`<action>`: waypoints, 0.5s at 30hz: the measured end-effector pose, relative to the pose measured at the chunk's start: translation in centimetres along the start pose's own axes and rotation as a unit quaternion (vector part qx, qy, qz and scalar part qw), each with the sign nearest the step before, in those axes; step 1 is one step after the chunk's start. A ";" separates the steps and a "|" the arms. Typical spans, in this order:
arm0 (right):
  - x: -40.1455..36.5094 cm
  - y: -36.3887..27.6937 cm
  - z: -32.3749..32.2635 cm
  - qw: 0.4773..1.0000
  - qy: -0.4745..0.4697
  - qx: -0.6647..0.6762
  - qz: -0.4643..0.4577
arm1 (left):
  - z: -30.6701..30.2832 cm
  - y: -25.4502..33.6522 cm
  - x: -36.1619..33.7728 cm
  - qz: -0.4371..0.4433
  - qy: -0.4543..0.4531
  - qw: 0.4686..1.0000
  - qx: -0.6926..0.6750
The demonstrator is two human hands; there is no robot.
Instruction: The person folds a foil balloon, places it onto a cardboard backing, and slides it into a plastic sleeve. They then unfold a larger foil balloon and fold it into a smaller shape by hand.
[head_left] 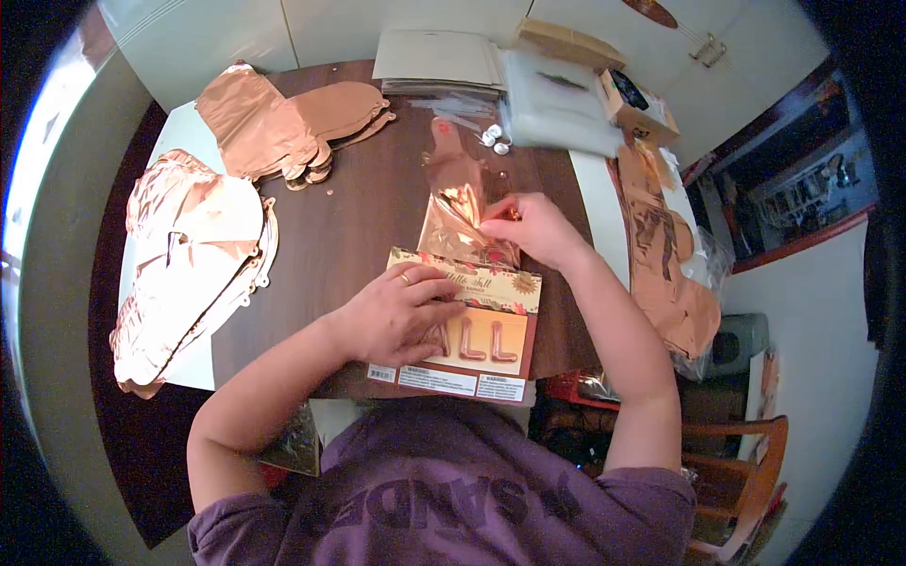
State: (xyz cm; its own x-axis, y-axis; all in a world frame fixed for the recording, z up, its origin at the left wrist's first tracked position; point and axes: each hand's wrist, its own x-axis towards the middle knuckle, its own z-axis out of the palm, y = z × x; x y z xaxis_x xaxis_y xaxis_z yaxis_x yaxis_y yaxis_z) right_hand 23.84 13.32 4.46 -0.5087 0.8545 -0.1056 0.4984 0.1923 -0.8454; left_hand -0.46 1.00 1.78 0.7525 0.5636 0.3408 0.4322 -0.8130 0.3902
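A printed balloon package [514,335] with "Hello Fall" lettering and pictured balloon letters lies at the table's front edge. My left hand [401,311] rests across its left half, palm down with the fingers stretched out. Just beyond the package's top edge is a flat, wrinkled rose-gold foil balloon [451,212], its narrow end pointing away from me. My right hand [543,231] pinches the foil's right side between thumb and fingers, pulling it into creases. The balloon's lower end meets the package's top edge, where part of it is hidden.
Flat foil balloons [193,245] are stacked at the left, with another foil pile [283,123] at the back left and more foil [661,264] at the right. Pale cards [439,57], clear plastic bags [557,104] and small white items [493,140] lie at the back.
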 end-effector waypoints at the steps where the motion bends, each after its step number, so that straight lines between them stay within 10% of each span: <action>1: -0.8 -0.8 0.2 0.999 0.014 -0.033 -0.039 | -0.2 -0.1 0.0 -0.006 -0.002 1.000 -0.001; 3: -3.2 -3.9 0.5 0.987 -0.020 -0.156 -0.012 | -0.1 -0.4 -0.1 -0.015 -0.005 1.000 0.002; 5: -5.2 -1.1 1.3 0.903 -0.005 -0.254 -0.347 | 0.5 -1.0 -0.5 -0.022 -0.005 1.000 0.010; 15: -11.5 0.5 3.6 0.877 0.014 -0.351 -0.328 | 1.6 -1.6 -2.6 -0.058 0.117 0.991 0.024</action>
State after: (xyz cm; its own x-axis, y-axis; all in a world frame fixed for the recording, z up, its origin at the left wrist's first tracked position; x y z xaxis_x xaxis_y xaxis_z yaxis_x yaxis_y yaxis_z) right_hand 27.39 1.86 3.40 -0.8355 0.4578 0.3039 0.4183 0.8886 -0.1884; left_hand -2.29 0.59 -1.07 0.5629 0.6673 0.4878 0.5362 -0.7439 0.3989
